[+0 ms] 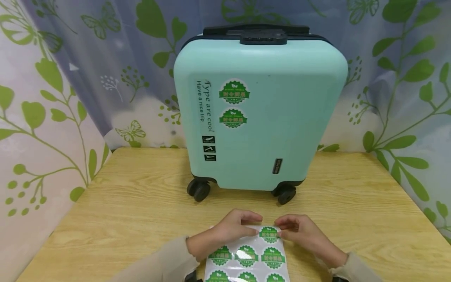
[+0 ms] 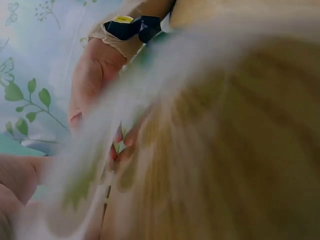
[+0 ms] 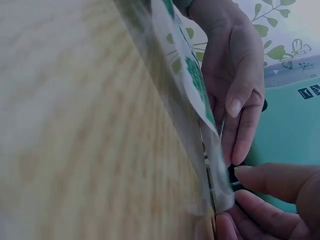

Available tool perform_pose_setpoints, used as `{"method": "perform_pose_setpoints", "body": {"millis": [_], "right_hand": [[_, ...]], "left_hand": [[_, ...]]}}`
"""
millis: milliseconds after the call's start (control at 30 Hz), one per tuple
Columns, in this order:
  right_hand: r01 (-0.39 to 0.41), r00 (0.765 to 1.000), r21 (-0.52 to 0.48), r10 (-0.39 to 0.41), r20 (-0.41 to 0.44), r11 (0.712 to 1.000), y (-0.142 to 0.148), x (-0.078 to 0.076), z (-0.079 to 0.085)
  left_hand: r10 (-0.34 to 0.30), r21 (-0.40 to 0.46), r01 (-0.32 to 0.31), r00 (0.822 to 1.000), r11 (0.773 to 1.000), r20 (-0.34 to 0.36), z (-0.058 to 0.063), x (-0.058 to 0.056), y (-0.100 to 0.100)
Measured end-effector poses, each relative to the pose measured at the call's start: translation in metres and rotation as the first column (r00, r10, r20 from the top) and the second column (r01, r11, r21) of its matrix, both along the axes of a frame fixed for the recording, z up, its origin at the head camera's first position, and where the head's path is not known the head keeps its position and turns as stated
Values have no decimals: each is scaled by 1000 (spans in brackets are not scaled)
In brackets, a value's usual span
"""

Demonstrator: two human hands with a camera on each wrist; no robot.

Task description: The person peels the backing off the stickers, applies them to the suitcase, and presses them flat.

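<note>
A white sheet of round green stickers point(image 1: 253, 252) lies in front of me at the table's near side, its upper edge bent up in the wrist views. My left hand point(image 1: 230, 229) holds its upper edge, thumb on the face beside the top right sticker point(image 1: 269, 234). At that sticker's right edge, my right hand point(image 1: 304, 234) pinches the sheet's corner; its fingertips point(image 2: 119, 150) show behind the sheet in the left wrist view. Beyond both hands stands a mint-green suitcase point(image 1: 275, 117), bearing two matching green stickers point(image 1: 234, 92), one above the other.
The suitcase stands upright on black wheels point(image 1: 199, 190) on the wood-grain table point(image 1: 123, 203). Printed lettering point(image 1: 206, 105) runs down its left side, and a black combination lock point(image 1: 263, 37) sits on top. A leaf-patterned curtain point(image 1: 141, 78) encloses the back and sides.
</note>
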State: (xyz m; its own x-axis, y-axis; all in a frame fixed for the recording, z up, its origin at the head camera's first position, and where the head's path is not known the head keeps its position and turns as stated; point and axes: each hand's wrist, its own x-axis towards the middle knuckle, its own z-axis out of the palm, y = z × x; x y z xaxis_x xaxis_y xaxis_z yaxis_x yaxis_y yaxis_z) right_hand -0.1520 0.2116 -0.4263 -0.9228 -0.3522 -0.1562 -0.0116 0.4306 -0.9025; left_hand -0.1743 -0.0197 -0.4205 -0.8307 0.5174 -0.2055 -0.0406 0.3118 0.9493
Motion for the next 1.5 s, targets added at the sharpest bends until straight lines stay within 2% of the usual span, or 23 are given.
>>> {"method": "perform_pose_setpoints", "body": {"millis": [133,467,833,1000,1267,1500], "right_hand": [[-5,1000,-5,5,-10,1000,-1,1,-2],[35,998,16,-35,-43,999,-8,0,-2],[75,997,22,-75,-29,997,-14,-3,-2],[84,996,8,-83,-18,996,-13,-2,-4],[100,995,13,-100,1,995,-12,-1,-3],[72,997,-17,-73,-17,997,-10,0,-2]], "left_hand": [[5,-42,-8,999,999,-54,-3,-1,1],[26,-93,-37,993,995,-114,-6,2,4],[26,-88,-45,980,995,-200,-8,-2,2],[24,-91,-45,977,995,-214,-9,-3,1],[12,-84,-30,980,996,-199,-10,-4,0],[13,-75,-29,979,997,-204,-10,-3,0]]}}
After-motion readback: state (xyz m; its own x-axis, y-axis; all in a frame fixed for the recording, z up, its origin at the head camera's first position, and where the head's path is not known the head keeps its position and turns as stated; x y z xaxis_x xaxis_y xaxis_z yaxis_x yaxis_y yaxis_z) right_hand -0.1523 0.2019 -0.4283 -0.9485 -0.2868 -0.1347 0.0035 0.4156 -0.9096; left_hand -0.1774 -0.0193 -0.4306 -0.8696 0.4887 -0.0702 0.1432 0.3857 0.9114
